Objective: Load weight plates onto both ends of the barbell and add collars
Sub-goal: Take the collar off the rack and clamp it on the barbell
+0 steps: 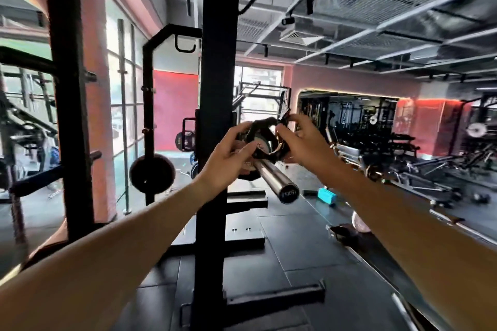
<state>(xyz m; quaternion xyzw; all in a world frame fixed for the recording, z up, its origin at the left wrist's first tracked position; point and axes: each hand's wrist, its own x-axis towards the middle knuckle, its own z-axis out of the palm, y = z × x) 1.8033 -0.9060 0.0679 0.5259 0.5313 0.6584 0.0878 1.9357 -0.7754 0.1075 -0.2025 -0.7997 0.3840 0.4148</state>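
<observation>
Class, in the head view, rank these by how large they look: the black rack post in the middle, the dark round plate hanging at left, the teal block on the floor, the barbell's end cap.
1. Black rack post
2. Dark round plate
3. Teal block and barbell end cap: they look alike, and the cap is nearer the camera, so unranked.

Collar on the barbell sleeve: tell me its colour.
Black, clearest in the head view: the collar sits on the sleeve, held by both hands.
</observation>
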